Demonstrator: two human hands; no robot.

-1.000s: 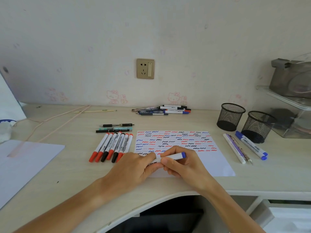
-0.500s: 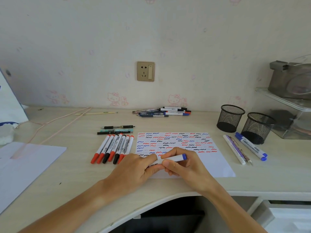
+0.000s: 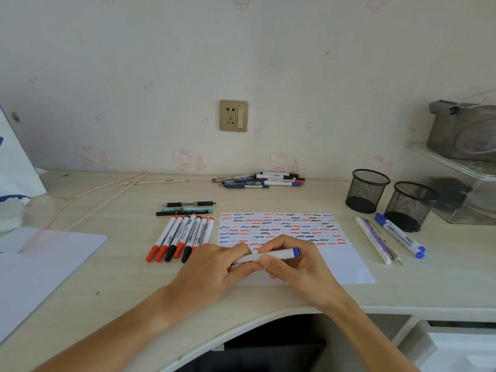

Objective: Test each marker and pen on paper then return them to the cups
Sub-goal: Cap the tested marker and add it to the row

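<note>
inspection runs left to right, all positions referred to the test paper (image 3: 335, 264) lying on the desk (image 3: 120, 264). well left of the paper lies a loose white sheet (image 3: 40, 259). just left of the paper a row of red and black markers (image 3: 182, 237) lies side by side, caps toward the person, with three dark pens (image 3: 188, 208) laid crosswise just behind that row. behind the paper, near the wall, sits a mixed pile of markers and pens (image 3: 263, 180). the paper itself is covered over its far half with red, blue and black squiggles; its near right part is blank. over the near edge of the paper the left hand (image 3: 214, 269) is curled round the left end of a blue marker (image 3: 271, 255), and the right hand (image 3: 298, 267) pinches the barrel between thumb and fingers; the marker lies level, blue end toward the right. whether the cap is on or coming off cannot be told, since the left fingers hide that end. judgement: the step in hand is capping or uncapping this marker. right of the paper lie a white pen, a patterned pen and two blue markers (image 3: 400, 236), just in front of two black mesh cups (image 3: 389, 200); nothing shows standing in the cups. judgement: the next move calls for a straight pull or push along the barrel, with the tip kept off the skin.
</note>
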